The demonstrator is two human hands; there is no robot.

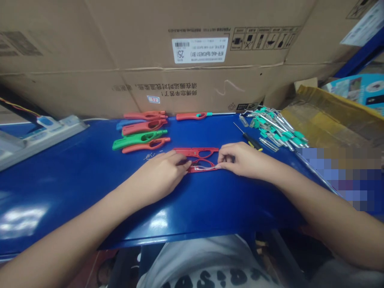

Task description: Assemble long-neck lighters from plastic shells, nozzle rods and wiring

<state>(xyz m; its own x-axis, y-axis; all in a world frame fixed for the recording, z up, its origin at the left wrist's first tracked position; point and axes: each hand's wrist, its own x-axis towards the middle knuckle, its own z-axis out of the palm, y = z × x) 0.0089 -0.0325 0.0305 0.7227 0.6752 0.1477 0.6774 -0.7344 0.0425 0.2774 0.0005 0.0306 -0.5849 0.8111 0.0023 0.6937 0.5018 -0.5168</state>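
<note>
Two red plastic lighter shell halves lie side by side on the blue workbench. The upper half is just beyond my hands, and the lower half has a thin pale wire running along it. The fingertips of my left hand rest on the lower half's left end. My right hand pinches its right end, near the wire. Part of the lower half is hidden by my fingers.
Red, green and orange lighter shells lie to the left. A finished long lighter, a black-handled screwdriver and a heap of metal lighter tubes with green parts lie beyond. Cardboard boxes stand behind the bench.
</note>
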